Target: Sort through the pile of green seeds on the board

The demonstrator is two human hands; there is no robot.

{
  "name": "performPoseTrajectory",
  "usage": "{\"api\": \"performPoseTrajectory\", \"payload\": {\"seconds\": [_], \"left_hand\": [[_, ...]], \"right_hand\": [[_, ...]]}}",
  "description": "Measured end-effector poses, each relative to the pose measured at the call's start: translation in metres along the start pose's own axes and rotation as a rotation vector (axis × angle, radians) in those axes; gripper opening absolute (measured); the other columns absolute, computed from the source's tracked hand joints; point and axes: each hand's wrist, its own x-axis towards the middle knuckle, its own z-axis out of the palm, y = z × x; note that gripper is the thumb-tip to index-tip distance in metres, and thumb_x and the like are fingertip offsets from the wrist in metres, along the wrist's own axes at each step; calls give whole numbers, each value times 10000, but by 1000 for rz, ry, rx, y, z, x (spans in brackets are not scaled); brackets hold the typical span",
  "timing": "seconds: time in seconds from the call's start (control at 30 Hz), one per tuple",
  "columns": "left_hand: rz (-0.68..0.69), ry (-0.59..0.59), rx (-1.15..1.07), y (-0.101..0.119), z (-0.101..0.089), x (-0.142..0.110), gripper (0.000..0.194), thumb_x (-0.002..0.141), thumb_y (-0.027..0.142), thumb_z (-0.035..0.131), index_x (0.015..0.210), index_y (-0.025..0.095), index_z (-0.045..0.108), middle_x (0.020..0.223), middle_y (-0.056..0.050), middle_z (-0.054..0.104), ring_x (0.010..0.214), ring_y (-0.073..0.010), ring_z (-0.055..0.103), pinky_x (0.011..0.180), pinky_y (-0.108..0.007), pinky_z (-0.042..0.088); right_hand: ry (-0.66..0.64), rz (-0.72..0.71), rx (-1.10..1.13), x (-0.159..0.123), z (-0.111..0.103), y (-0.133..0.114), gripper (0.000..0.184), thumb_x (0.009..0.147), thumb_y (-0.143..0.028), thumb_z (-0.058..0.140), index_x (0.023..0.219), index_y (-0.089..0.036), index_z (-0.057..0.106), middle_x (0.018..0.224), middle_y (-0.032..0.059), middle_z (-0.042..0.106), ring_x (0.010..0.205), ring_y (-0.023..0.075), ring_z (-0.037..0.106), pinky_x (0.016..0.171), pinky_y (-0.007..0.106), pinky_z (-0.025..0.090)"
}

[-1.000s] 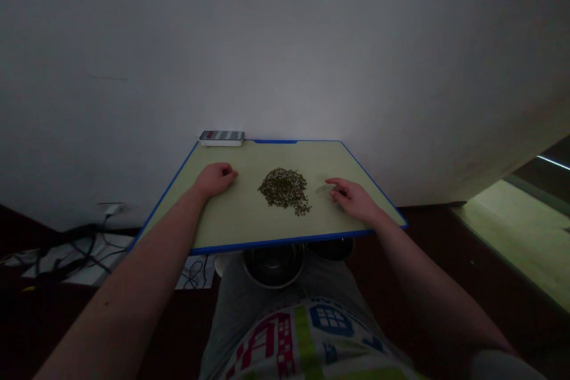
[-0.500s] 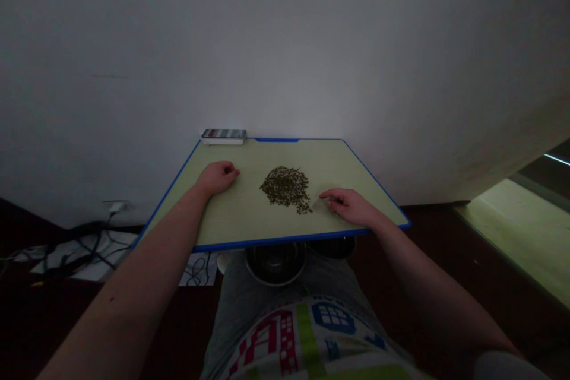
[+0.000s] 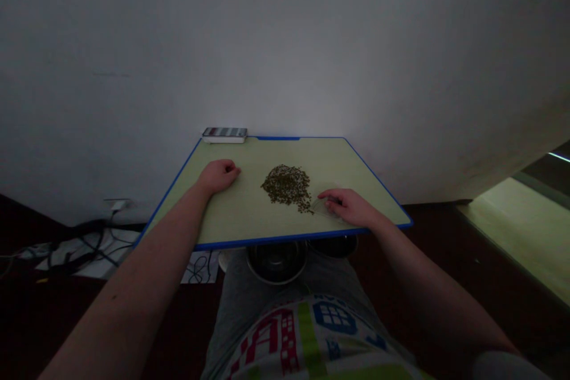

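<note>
A loose pile of small brown-green grains or seeds (image 3: 285,184) lies in the middle of the pale, blue-rimmed board (image 3: 249,217). My right hand (image 3: 350,205), to the right of the pile, is closed on thin metal tweezers (image 3: 316,204). Their tips point left and touch or nearly touch a few stray grains at the pile's lower right corner. On the left part of the board rests my left hand (image 3: 219,175), curled into a loose fist, apart from the pile. Nothing shows in its fingers.
A phone on a white box (image 3: 225,135) is at the board's far left corner, against the wall (image 3: 285,59). Under the near edge, a metal bowl (image 3: 276,264) sits at my lap with a second dark bowl (image 3: 335,246) beside it. Cables (image 3: 89,243) lie on the floor, left.
The view has shifted very slightly. Both hands stay almost where they were, and the tweezers remain at the pile's lower right corner.
</note>
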Motion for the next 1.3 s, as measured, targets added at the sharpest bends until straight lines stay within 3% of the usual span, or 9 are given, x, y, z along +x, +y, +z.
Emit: {"api": "performPoseTrajectory", "payload": {"seconds": [0.2,0.4,0.67,0.9,1.13,1.3], "left_hand": [[9,-6,7,0,0,0,356,755,472,421,720,185,630,672,-52,623,619,-169,522,587,-288,383],[-1,-9,-6,1,-1,-1,355,752,480,422,713,186,618,656,-43,612,606,-167,517,573,-283,366],[13,-3,1,3,-2,0,354,747,474,422,699,184,618,658,-52,610,613,-177,518,582,-295,361],[3,-9,11,1,-1,0,352,755,474,417,707,182,608,668,-43,615,614,-169,517,566,-282,356],[11,7,6,-1,2,2,359,754,483,422,693,181,608,653,-44,608,603,-169,512,560,-286,351],[32,6,-18,-3,2,1,357,762,475,419,704,177,608,664,-42,613,604,-163,512,559,-282,349]], "right_hand": [[66,32,-44,-1,5,-2,329,817,-216,472,1096,-151,634,761,39,650,681,147,548,668,276,411],[112,68,-71,-4,2,11,330,826,-252,463,1082,-141,639,713,29,632,634,141,527,619,261,391],[81,79,-53,-10,4,2,340,838,-267,450,1097,-143,631,753,34,643,592,128,505,579,253,376],[61,51,-62,-7,9,-3,329,835,-242,458,1097,-154,637,864,58,669,693,141,550,647,256,400],[84,91,-97,-7,14,-11,341,841,-263,444,1104,-156,633,738,35,653,613,136,533,583,249,374],[129,130,-121,-9,9,-2,331,835,-261,451,1085,-151,639,710,31,641,593,132,519,564,245,361]]}}
